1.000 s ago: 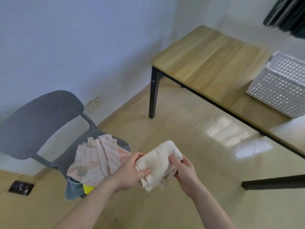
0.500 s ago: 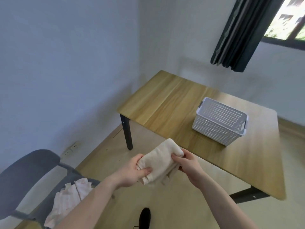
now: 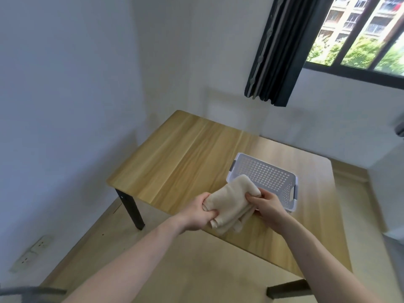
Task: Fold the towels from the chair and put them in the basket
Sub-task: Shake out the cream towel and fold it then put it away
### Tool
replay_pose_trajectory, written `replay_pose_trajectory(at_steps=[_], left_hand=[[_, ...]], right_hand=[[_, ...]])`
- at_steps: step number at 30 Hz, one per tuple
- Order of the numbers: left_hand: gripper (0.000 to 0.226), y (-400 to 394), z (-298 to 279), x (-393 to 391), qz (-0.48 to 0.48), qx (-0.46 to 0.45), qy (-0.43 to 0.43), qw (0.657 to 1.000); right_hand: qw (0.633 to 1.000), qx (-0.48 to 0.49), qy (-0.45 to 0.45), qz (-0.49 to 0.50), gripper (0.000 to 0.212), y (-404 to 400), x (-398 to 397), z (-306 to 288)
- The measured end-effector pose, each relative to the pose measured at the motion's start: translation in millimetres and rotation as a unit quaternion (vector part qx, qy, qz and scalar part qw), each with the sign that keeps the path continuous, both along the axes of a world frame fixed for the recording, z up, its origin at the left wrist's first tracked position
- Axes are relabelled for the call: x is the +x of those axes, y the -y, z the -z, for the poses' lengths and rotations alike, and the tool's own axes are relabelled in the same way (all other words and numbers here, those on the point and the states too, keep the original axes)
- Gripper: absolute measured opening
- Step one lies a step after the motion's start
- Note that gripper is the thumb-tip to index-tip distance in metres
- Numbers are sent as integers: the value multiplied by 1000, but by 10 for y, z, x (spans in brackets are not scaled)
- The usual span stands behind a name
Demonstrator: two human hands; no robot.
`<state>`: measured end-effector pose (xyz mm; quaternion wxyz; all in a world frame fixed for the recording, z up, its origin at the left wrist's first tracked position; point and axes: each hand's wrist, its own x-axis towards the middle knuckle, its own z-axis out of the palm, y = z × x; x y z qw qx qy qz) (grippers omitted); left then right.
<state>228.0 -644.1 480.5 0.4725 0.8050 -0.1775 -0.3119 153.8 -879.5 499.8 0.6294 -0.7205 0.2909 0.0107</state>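
I hold the folded cream towel (image 3: 231, 203) above the table's (image 3: 175, 162) near edge, my left hand (image 3: 197, 212) and right hand (image 3: 267, 204) pinching its ends, just before the white basket (image 3: 273, 171). No writing is readable.

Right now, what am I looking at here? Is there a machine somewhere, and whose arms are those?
No machine: a person wears a camera on the head, looking forward and down, so the arms are their own. The left hand and the right hand each hold one end of a folded cream towel in a curled grip. Beyond it a white perforated basket stands on a wooden table; what shows of its inside holds nothing. A dark curtain hangs beside a window.
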Motion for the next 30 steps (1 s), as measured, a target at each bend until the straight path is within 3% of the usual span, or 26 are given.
replay_pose_trajectory(at_steps=[7, 11, 15, 19, 24, 27, 30], left_hand=[[42, 1225, 155, 618, -36, 49, 1, 998], [79, 1875, 264, 959, -53, 123, -4, 991], [67, 2371, 484, 1252, -45, 218, 30, 974], [48, 2575, 710, 1446, 42, 366, 148, 918], [26, 2704, 893, 1580, 107, 456, 192, 862], [29, 2679, 945, 1640, 85, 422, 210, 878], [36, 2565, 1028, 1643, 30, 343, 215, 914]], right_hand=[[998, 44, -21, 43, 23, 1189, 738, 312], [994, 81, -51, 54, 28, 1755, 1171, 651], [987, 119, -92, 61, 26, 2133, 1530, 1035], [980, 126, -145, 46, 23, 2298, 1752, 1399], [974, 89, -208, 12, 15, 2316, 1949, 1881], [970, 62, -234, -22, 28, 2335, 2061, 2251], [971, 47, -230, -51, 38, 2293, 2242, 2477]])
